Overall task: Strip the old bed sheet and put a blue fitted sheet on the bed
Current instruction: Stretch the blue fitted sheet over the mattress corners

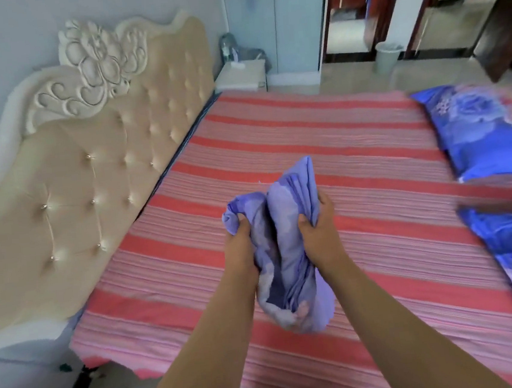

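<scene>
A person stands at the near side of a bed [321,143] and holds a bundled blue fitted sheet [288,253] above it with both hands. The left hand [240,242] grips the left part of the bundle, fingers curled into the cloth near its top. The right hand [320,225] clasps the right part, thumb and fingers closed round a thick fold. The sheet is pale blue-violet with lighter patches; one corner stands up past the hands toward the far side, and the rest hangs down between the forearms over the middle of the bed.

The bed is covered by a red and pink striped sheet [372,182], spread flat from the headboard to the right edge of the view. A cream tufted headboard [97,184] with a carved floral crest stands along the left. Bright blue floral bedding [487,140] lies along the right side of the bed, running from far to near. A white nightstand [242,76] sits at the far end of the headboard. A pale waste bin [387,57] stands on the floor by an open doorway at the far right.
</scene>
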